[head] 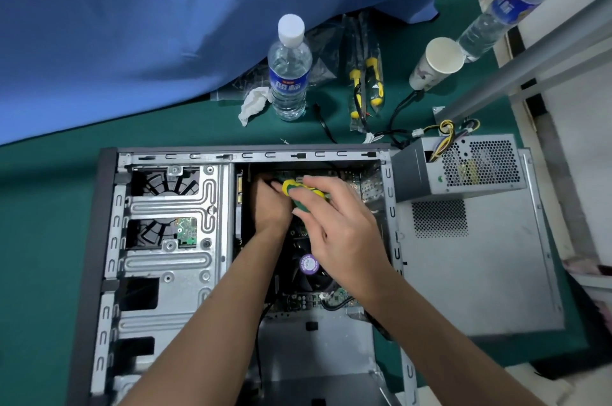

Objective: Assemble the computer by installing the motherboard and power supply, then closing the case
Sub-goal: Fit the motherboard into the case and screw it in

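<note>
The open computer case [109, 226] lies on its side on the green table. The motherboard [308, 298] sits inside it, with a black fan bearing a purple sticker [308, 264]. My right hand [341, 233] grips a green-and-yellow screwdriver [299, 188] over the board's far end. My left hand [270, 203] reaches down beside the screwdriver's tip, its fingers hidden in the case. The grey power supply [463, 167] with its cable bundle rests outside the case, on the loose side panel [480, 266] at the right.
A water bottle [289, 74], crumpled tissue [253, 104], bagged yellow-handled screwdrivers [366, 84] and a paper cup [435, 63] stand beyond the case. Blue cloth [149, 24] drapes the far left. A second bottle [503, 11] lies at the top right.
</note>
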A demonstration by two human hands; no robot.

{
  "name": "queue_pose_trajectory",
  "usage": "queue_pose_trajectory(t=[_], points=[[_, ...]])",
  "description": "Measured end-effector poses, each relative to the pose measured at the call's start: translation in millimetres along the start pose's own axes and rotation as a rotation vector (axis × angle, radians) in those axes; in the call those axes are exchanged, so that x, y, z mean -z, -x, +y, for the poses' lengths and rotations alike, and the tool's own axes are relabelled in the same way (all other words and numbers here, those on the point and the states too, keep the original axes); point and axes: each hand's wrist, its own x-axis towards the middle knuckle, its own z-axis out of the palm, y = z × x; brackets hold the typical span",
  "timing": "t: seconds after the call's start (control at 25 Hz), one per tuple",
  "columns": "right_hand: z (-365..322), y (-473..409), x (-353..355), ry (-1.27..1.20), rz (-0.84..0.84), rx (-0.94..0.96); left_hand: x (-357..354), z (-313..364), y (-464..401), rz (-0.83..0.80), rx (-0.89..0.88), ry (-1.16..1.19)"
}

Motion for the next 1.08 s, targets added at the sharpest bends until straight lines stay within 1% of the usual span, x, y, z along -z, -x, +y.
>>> queue_pose_trajectory(t=[0.12, 0.28, 0.44, 0.52, 0.6, 0.64, 0.72, 0.76, 0.84, 0.92, 1.0, 1.04, 1.08], points=[[2.0, -0.9, 2.6, -0.003, 0.007, 0.030, 0.9, 0.1, 1.2, -0.004, -0.016, -0.001], [3.4, -10.5, 3.0, 0.018, -0.078, 0.097, 0.2, -2.0, -2.1, -0.023, -0.043, 0.003], [1.6, -28.0, 10.5, -0.035, -0.108, 0.060, 2.2, 0.7, -2.1, -0.006, -0.064, -0.033], [-1.6, -46.1, 12.1, -0.006, -0.155, 0.049, 3.2, 6.0, 1.9, -0.007, -0.097, -0.037], [-7.6, -60.9, 11.6, 0.058, -0.242, 0.081, 1.5, 9.9, 6.2, -0.045, -0.162, 0.010], [-10.7, -65.6, 10.7, 0.088, -0.292, 0.100, -0.3, 9.1, 6.1, -0.049, -0.202, -0.044], [-13.5, -70.5, 10.0, 0.147, -0.388, 0.130, 0.4, 4.8, 2.9, -0.018, -0.206, -0.189], [-13.0, -72.5, 10.5, 0.169, -0.420, 0.145, 2.1, 4.3, 3.9, -0.029, -0.202, -0.222], [-11.4, -79.6, 12.5, 0.212, -0.461, 0.189, 8.9, 6.5, 10.0, -0.065, -0.220, -0.265], [-9.7, -86.9, 14.9, 0.224, -0.485, 0.227, 19.7, 14.0, 27.7, -0.101, -0.255, -0.396], [-8.8, -92.1, 16.3, 0.230, -0.500, 0.245, 37.8, 16.0, 53.7, -0.168, -0.370, -0.510], [-9.1, -92.3, 16.4, 0.237, -0.509, 0.251, 52.4, 14.4, 67.0, -0.167, -0.453, -0.536], [-9.2, -93.2, 16.2, 0.246, -0.517, 0.252, 69.3, 12.1, 76.6, -0.115, -0.553, -0.527]])
